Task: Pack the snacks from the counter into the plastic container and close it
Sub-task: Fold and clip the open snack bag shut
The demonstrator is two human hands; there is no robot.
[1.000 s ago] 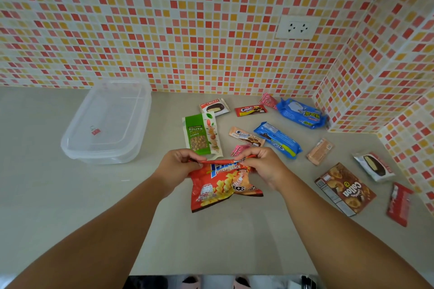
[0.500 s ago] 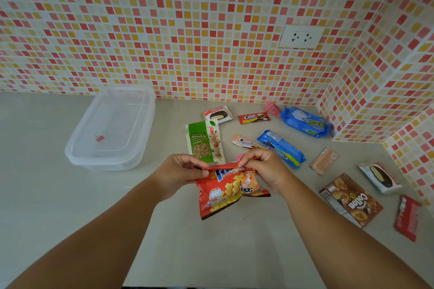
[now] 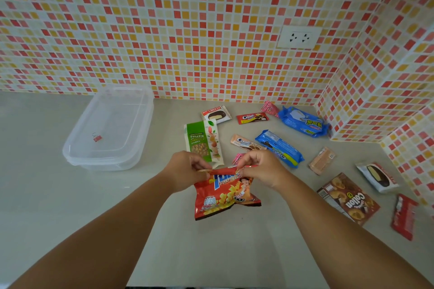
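Red snack bag marginally higher — both hands' fingers pinching it.

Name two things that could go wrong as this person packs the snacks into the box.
1. The box seems to have its lid on, and both hands pinch the chip bag, so nothing is free to open it.
2. The puffy bag may crush or burst if pressed.

Bare counter before lidded container
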